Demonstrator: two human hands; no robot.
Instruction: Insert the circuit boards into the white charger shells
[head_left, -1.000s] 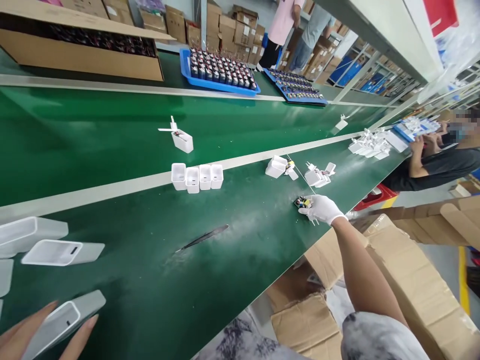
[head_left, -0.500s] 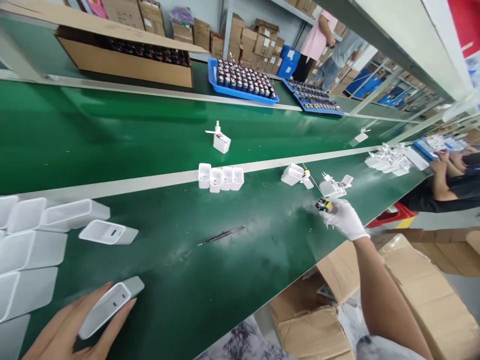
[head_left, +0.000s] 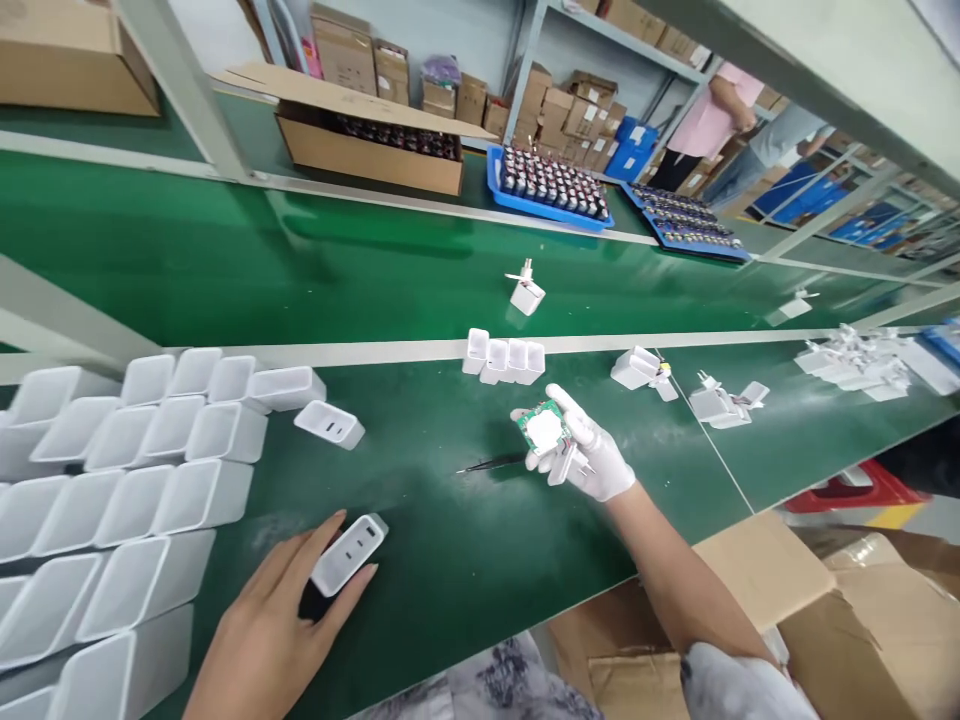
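Observation:
My left hand point(head_left: 274, 610), bare, grips a white charger casing point(head_left: 350, 555) between thumb and fingers, its end with the port slots facing up. In a white glove, my right hand point(head_left: 604, 462) holds a green circuit board point(head_left: 534, 416) with a white pad on its face. A white plug piece point(head_left: 562, 466) with metal pins hangs beside the board in the same hand. Dark tweezers point(head_left: 484, 466) lie on the green bench point(head_left: 450, 620), their rear end hidden behind my right hand. Another slotted casing point(head_left: 330, 425) lies beyond my left hand.
Rows of open white casings point(head_left: 202, 495) fill the left side. Several small casings point(head_left: 517, 360) stand by the pale divider strip. Plug assemblies point(head_left: 724, 402) lie at right. Behind are a blue tray point(head_left: 551, 210) of parts and an open carton point(head_left: 375, 165). Cardboard boxes point(head_left: 765, 570) stand below the bench edge.
My view has swung left. The right hand has come left with the circuit board, whose green face now shows. My left hand has moved right and away from me with the casing.

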